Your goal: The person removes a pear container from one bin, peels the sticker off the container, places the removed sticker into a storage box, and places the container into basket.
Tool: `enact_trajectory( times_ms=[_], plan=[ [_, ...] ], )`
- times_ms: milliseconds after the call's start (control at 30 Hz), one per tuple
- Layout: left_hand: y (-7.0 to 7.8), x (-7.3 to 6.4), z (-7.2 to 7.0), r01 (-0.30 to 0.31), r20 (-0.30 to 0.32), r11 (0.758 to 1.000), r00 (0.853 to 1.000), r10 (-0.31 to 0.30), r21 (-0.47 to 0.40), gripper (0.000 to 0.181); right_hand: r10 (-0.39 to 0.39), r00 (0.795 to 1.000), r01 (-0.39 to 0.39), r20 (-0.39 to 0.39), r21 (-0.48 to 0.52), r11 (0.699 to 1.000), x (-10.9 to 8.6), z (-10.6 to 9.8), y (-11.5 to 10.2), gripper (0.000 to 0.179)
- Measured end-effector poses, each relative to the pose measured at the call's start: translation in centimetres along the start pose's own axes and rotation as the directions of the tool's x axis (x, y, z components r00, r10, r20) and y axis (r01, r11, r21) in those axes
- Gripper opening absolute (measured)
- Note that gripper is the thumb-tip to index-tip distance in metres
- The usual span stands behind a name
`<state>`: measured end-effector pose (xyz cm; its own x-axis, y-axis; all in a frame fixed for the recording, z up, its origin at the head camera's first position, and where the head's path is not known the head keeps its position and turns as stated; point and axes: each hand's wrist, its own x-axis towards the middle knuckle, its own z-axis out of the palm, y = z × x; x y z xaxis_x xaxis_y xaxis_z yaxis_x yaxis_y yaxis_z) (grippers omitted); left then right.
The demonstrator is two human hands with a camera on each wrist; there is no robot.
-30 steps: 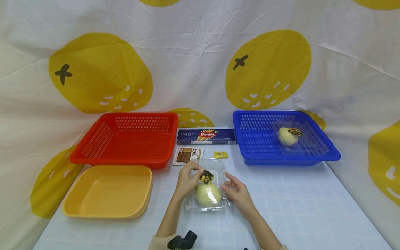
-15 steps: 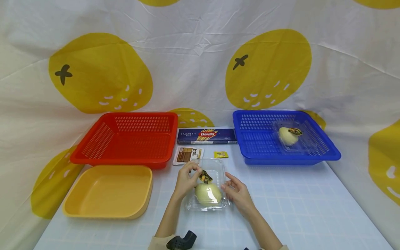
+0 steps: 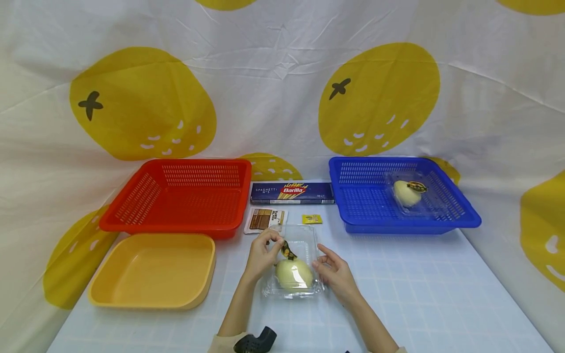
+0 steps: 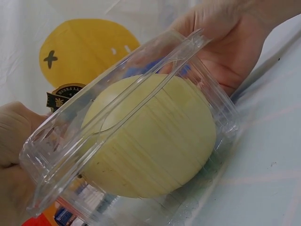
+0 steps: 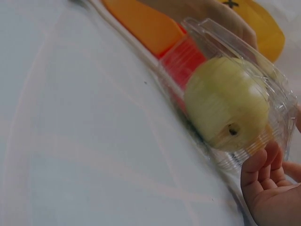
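Observation:
A clear plastic clamshell box with a pale yellow-green round fruit inside lies on the table before me. Thumb and forefinger of my left hand pinch a black-and-gold label at the box's left; the label is lifted and bent. My right hand holds the box's right side, its thumb at the lid edge. In the right wrist view, bent fingers of that hand touch the clear wall beside the fruit. Through the box, the left wrist view shows the fruit close up.
A red basket and a yellow tub stand left. At right, a blue basket holds another boxed fruit. A spaghetti box, a brown-and-white packet and a small yellow sachet lie behind the box.
The label, flat on the lid earlier, has been peeled up and curled toward the left by my left hand. My right hand and the box have stayed in place.

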<state>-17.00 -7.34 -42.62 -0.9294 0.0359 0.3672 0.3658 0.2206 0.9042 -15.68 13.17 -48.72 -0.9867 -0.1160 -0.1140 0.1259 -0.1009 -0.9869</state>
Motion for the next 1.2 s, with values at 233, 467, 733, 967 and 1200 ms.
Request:
enact_trajectory(
  times_ms=[233,467,733,967,1200],
  plan=[
    [0.06,0.01,-0.07,0.015,-0.001,1.000,1.000,-0.015,-0.001,0.007,-0.002,1.000,0.002,0.000,-0.006,1.000,-0.02,0.00,0.00,0.059],
    [-0.01,0.05,-0.08,0.043,-0.004,0.999,0.999,-0.043,-0.010,0.008,0.001,1.000,-0.001,-0.001,-0.003,1.000,-0.03,0.00,-0.04,0.059],
    [0.02,0.06,-0.11,0.070,-0.007,0.997,0.998,-0.070,-0.025,0.007,0.000,1.000,0.000,0.001,-0.014,1.000,-0.06,-0.06,-0.04,0.059],
    [-0.04,0.08,-0.01,0.054,-0.029,0.998,0.998,-0.054,-0.019,0.008,-0.007,1.000,0.007,-0.001,-0.020,1.000,-0.05,-0.06,-0.05,0.058],
    [-0.19,-0.02,0.05,0.035,-0.044,0.999,0.998,-0.035,-0.013,0.008,0.006,1.000,-0.007,-0.009,-0.024,1.000,-0.02,-0.07,0.00,0.058]
  ],
)
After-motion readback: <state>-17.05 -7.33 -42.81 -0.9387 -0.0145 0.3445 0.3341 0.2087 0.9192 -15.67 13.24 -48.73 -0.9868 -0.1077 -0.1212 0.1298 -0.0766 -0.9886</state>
